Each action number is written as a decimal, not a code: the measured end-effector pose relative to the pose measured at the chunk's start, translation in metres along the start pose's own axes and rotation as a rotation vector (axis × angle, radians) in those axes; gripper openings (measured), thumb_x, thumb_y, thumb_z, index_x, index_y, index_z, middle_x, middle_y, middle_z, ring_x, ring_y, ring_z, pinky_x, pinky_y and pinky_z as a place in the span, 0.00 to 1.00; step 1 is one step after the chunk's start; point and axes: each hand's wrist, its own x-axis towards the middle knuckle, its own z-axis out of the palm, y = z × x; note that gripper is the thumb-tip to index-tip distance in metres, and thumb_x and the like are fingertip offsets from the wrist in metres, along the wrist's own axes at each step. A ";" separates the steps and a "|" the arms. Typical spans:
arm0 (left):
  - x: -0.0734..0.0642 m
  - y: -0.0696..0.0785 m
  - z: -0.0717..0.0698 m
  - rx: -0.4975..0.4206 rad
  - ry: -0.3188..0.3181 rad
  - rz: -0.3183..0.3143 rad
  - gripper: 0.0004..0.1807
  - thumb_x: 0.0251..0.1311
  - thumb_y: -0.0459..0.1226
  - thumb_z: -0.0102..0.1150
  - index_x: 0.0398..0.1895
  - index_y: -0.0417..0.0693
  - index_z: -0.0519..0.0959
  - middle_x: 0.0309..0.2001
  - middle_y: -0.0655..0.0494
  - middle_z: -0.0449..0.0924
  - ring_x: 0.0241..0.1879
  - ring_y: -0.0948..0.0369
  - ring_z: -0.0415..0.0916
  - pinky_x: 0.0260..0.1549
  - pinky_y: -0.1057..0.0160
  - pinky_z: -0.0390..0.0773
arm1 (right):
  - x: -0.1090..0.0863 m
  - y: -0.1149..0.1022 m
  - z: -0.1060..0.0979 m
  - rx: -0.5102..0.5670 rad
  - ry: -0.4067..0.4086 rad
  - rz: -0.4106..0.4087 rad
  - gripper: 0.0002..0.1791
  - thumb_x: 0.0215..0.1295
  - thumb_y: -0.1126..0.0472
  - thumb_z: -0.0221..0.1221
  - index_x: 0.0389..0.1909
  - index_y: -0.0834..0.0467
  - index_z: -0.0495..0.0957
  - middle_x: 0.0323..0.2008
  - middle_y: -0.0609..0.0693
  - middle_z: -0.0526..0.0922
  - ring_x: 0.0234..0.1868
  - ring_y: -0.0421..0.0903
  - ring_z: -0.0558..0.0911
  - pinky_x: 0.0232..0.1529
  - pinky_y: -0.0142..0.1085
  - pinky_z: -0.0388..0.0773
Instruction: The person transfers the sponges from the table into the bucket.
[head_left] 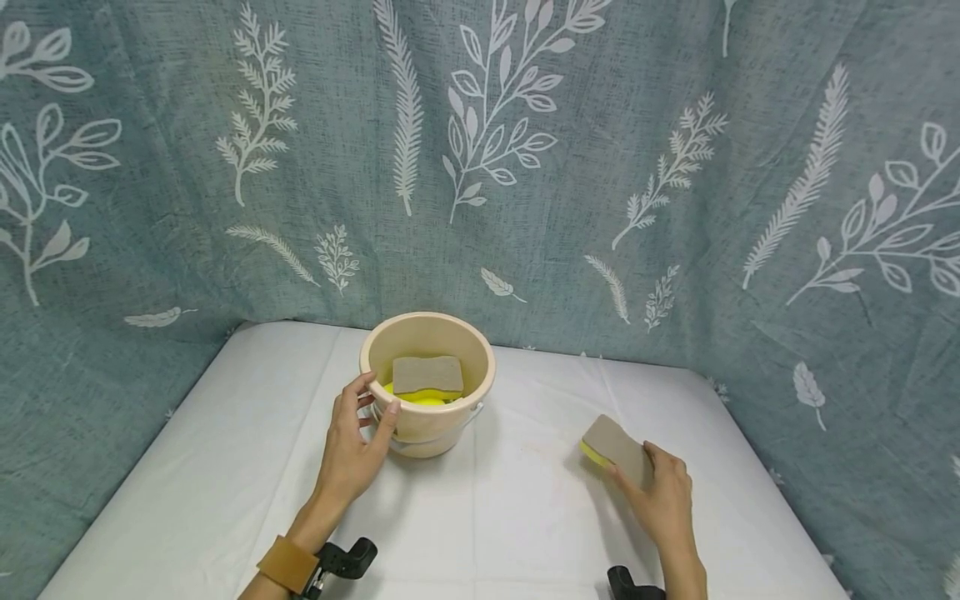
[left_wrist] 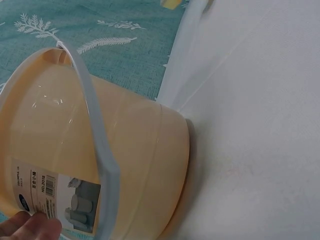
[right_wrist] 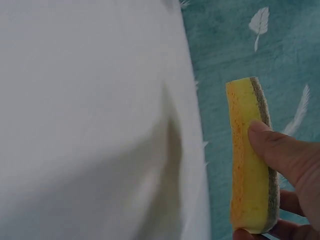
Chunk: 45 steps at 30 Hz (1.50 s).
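Observation:
A cream bucket (head_left: 427,429) stands upright at the back of the white table. My left hand (head_left: 352,450) holds its near left rim, and in the left wrist view my fingertips (left_wrist: 37,227) touch the label on the bucket's side. Inside the bucket lies a grey-and-yellow sponge (head_left: 427,375), with more yellow seen under it. Off to the right, my right hand (head_left: 663,492) pinches another scrub sponge (head_left: 618,450) above the table. The right wrist view has this sponge (right_wrist: 247,160) edge-on, yellow with a grey scouring side, my thumb across it.
A white cloth covers the table (head_left: 525,517). Behind and at the sides hangs a teal curtain (head_left: 555,208) with white leaf prints. The bucket's grey handle (left_wrist: 100,135) hangs down along its outside. A black wrist camera (head_left: 348,558) sits beside my left forearm.

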 end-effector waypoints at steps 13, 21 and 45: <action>0.000 0.000 0.000 -0.003 -0.007 -0.008 0.33 0.72 0.43 0.60 0.74 0.41 0.61 0.64 0.37 0.67 0.62 0.42 0.72 0.53 0.44 0.80 | 0.015 -0.066 -0.010 0.101 0.069 -0.166 0.41 0.61 0.57 0.73 0.69 0.71 0.68 0.63 0.72 0.70 0.60 0.67 0.69 0.51 0.59 0.72; 0.000 0.001 -0.001 0.004 -0.005 -0.006 0.33 0.72 0.42 0.59 0.74 0.40 0.61 0.64 0.37 0.67 0.62 0.43 0.72 0.52 0.44 0.80 | 0.028 -0.108 -0.009 0.154 0.060 -0.264 0.40 0.60 0.57 0.74 0.68 0.69 0.69 0.63 0.70 0.70 0.58 0.64 0.71 0.48 0.54 0.75; -0.001 0.001 0.000 0.001 0.001 -0.001 0.33 0.72 0.42 0.60 0.74 0.41 0.61 0.63 0.37 0.68 0.61 0.43 0.73 0.51 0.44 0.81 | 0.038 -0.233 0.031 0.244 -0.034 -0.604 0.39 0.60 0.53 0.74 0.67 0.64 0.71 0.61 0.64 0.73 0.62 0.61 0.70 0.60 0.55 0.74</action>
